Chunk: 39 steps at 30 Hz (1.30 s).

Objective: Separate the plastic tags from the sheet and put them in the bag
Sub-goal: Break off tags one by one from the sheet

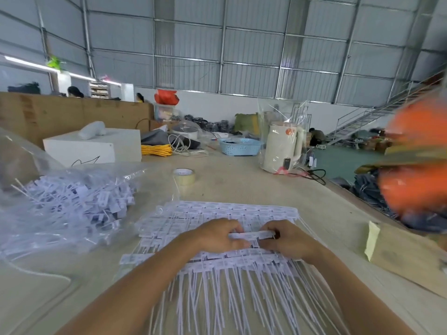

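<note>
While resting on the tag sheet (pixel 217 213), left hand (pixel 217 235) and right hand (pixel 287 238) pinch opposite ends of one tag strip (pixel 251 235), fingers curled, forearms converging over the counter (pixel 242 182).

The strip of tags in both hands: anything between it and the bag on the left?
Nothing visible blocks it. The strip of tags, pinched by the left hand and right hand, has only the sheet and bare table between it and the bag.
</note>
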Each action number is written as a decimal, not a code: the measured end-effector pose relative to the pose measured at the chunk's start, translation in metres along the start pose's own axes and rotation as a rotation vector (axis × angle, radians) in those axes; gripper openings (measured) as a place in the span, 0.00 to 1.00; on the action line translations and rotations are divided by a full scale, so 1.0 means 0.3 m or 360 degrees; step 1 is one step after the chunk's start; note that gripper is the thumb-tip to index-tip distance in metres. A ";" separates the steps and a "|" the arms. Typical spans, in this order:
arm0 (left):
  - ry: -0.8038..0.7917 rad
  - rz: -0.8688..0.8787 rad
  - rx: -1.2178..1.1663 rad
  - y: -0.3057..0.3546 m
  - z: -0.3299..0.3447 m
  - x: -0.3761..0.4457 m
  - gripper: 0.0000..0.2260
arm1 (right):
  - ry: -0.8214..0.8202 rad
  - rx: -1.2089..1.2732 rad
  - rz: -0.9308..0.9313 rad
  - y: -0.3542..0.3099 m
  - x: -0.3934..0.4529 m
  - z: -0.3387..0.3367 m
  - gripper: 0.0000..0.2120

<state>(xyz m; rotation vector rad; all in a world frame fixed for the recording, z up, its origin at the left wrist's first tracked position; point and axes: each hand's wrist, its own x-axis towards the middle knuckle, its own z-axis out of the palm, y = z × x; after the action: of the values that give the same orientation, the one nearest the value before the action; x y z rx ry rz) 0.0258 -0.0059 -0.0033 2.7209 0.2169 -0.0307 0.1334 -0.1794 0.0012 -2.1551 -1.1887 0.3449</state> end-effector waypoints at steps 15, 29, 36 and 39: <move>0.0126 0.0137 -0.0134 0.059 -0.062 0.004 0.13 | 0.0169 0.0335 -0.0100 -0.047 -0.023 0.019 0.08; 0.0405 -0.0014 -0.0393 0.077 -0.038 0.015 0.19 | 0.0211 0.0717 -0.0065 -0.053 -0.009 0.050 0.08; 0.0326 -0.0149 -0.1091 0.090 -0.056 0.012 0.19 | 0.0706 0.0240 -0.0429 -0.078 -0.003 0.060 0.08; 0.0246 -0.0205 -0.1262 0.092 -0.072 0.005 0.17 | 0.0812 -0.0105 -0.0694 -0.075 0.000 0.049 0.08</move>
<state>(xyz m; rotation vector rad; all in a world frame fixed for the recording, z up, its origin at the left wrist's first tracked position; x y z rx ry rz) 0.0313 -0.0219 0.0275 1.9172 0.3592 0.1896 0.1110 -0.1649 0.0047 -1.8084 -1.3201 -0.4144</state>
